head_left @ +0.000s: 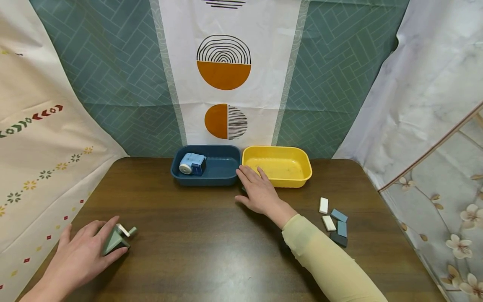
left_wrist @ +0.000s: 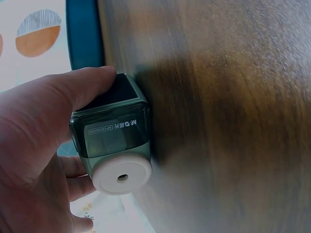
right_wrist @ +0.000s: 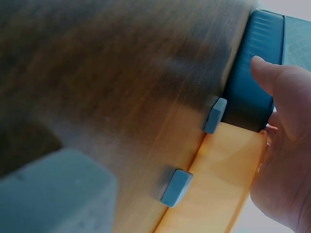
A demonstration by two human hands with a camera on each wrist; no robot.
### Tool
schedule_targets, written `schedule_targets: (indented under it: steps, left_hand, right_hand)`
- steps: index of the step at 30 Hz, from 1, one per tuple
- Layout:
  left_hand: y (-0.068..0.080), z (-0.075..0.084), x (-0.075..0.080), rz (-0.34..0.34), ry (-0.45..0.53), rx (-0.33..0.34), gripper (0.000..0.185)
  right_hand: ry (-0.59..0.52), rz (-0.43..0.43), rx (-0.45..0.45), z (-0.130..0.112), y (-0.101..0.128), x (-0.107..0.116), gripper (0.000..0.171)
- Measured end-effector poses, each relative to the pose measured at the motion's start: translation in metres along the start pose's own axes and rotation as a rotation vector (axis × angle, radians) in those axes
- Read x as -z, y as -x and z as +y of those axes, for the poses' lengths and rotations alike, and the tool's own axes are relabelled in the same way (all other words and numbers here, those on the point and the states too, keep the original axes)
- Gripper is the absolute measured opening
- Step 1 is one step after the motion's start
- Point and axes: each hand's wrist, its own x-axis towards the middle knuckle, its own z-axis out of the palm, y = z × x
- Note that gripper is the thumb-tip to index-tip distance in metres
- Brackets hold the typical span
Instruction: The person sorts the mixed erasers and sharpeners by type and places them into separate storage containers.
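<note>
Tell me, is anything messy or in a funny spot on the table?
A little. Two small blue erasers lie loose against the yellow bin near the right hand, apart from the eraser pile. The green sharpener in the left hand sits far from the blue sharpener in the blue bin. Nothing looks spilled or broken.

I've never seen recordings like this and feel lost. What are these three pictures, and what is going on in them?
No machine here: a person wears three cameras, one on the head and one on each wrist. The head view shows a brown table with a blue tray and a yellow tray side by side. The left hand grips a green pencil sharpener, seen close in the left wrist view. The right hand lies flat where the trays meet. Small erasers lie on the right.
</note>
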Motion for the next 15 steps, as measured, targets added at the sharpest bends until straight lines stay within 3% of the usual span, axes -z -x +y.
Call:
schedule_targets:
  steps: [15]
  left_hand:
    - [-0.0094,0.0051,0.0004,0.041,0.014,-0.025,0.099]
  right_hand:
    - [0.019,0.008,0.0,-0.0005,0.0,0.0005,0.092]
